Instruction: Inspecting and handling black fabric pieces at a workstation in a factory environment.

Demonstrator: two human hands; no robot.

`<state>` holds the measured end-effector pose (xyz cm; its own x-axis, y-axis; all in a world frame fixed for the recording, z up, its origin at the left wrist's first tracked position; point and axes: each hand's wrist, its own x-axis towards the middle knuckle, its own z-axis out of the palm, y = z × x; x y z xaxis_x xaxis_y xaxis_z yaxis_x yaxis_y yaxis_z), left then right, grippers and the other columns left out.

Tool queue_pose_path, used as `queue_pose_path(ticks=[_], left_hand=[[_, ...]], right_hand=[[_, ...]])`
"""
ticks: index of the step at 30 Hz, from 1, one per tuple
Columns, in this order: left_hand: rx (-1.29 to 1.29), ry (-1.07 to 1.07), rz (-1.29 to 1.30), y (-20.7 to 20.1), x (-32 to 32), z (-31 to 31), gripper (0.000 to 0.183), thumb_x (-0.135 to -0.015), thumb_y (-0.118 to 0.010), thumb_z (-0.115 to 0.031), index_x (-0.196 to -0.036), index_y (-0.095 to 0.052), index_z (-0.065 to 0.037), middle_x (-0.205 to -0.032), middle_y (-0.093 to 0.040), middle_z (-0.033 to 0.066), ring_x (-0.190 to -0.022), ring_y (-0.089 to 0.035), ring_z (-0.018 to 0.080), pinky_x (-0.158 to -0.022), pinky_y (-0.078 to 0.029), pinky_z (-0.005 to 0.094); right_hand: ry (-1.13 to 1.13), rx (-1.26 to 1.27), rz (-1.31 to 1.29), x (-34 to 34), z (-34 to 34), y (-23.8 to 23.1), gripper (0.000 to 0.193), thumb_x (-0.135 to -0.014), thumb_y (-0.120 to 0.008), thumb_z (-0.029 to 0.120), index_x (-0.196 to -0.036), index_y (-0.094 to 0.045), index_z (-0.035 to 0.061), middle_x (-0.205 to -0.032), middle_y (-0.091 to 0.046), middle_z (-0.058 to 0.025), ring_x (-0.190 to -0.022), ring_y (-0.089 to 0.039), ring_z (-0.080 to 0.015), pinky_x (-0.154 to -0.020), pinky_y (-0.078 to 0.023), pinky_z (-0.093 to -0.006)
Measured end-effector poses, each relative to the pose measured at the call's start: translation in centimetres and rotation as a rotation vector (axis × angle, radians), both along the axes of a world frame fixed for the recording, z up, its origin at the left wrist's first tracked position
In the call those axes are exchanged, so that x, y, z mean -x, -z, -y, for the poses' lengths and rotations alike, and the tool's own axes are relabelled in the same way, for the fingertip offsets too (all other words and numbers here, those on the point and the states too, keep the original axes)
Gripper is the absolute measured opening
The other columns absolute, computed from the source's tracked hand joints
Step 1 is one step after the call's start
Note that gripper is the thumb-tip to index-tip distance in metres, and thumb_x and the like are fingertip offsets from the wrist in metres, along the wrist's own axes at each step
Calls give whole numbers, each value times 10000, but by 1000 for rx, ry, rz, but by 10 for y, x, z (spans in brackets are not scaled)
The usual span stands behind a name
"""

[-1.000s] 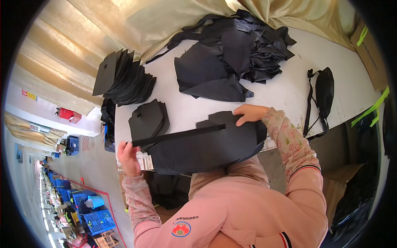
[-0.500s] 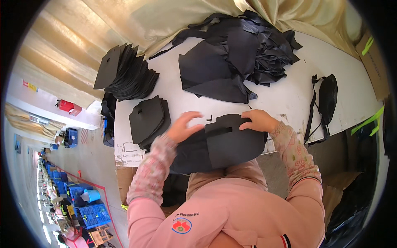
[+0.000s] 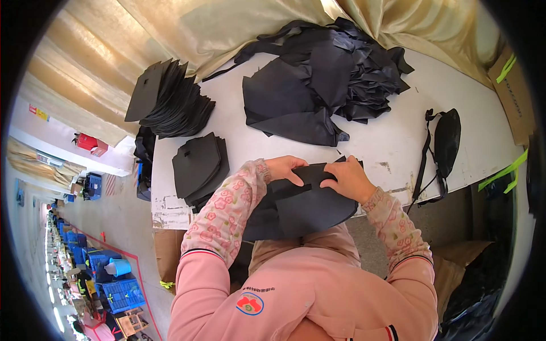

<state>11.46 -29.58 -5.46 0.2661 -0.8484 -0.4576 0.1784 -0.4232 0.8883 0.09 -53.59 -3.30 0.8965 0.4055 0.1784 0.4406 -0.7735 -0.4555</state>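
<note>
A black panel with a cut slot (image 3: 313,213) lies over black fabric at the near edge of the table, against my lap. My left hand (image 3: 286,169) grips the upper edge left of the slot, thumb on top. Close beside it, my right hand (image 3: 348,181) pinches the same upper edge, thumb and fingers bent around it. The undersides of both grips are hidden. To the left lies a short stack of similar black panels (image 3: 199,162). Behind it a taller, fanned stack (image 3: 176,105) leans over.
A heap of black fabric pieces (image 3: 324,79) covers the table's far middle. A black pouch with a strap (image 3: 446,142) lies at the right, near a cardboard box (image 3: 512,96). Gold curtains (image 3: 187,28) hang behind the white table (image 3: 381,139). Blue crates (image 3: 122,292) stand on the floor left.
My left hand has moved right and come down onto the panel's upper edge. My right hand has shifted slightly left and still grips that edge.
</note>
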Motion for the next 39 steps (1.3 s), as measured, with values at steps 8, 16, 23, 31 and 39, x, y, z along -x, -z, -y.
queue_pose_path(ticks=[8,16,23,31,39], left_hand=[[0,-22,-133,-3,5,-4,476,-752,-741,-16,-1202,-588,6,-1063,-649,7,-969,-570,109,-925,-432,262],[-14,-32,-252,-2,6,-4,496,-779,-705,6,-1256,-568,4,-1071,-644,-1,-960,-575,108,-925,-439,258],[52,-34,-85,4,5,-4,540,-808,-692,-15,-1316,-511,-12,-1200,-610,34,-1077,-559,143,-1008,-410,294],[62,-19,1380,-21,69,8,735,-792,-740,-320,-1397,-426,-46,-1448,-403,196,-1372,-351,362,-1131,-250,518],[-104,163,1287,34,126,-2,888,-820,-631,-562,-1489,-305,-76,-1565,-217,188,-1461,-176,346,-1151,-124,593]], right_hand=[[33,17,94,7,-12,-2,295,-756,-754,343,-845,-622,94,-742,-652,-55,-715,-627,-232,-779,-368,-376],[87,73,84,13,-18,-8,263,-758,-755,291,-818,-604,84,-741,-645,-63,-718,-628,-244,-782,-368,-382],[124,74,89,13,-23,-5,256,-750,-759,277,-817,-606,83,-753,-650,-69,-717,-630,-250,-793,-370,-383],[289,-67,100,-13,5,22,290,-782,-732,325,-941,-650,95,-865,-641,-67,-904,-596,-265,-768,-402,-417],[522,-120,153,-111,13,58,240,-802,-720,302,-921,-660,102,-959,-610,-108,-890,-584,-296,-792,-446,-415]])
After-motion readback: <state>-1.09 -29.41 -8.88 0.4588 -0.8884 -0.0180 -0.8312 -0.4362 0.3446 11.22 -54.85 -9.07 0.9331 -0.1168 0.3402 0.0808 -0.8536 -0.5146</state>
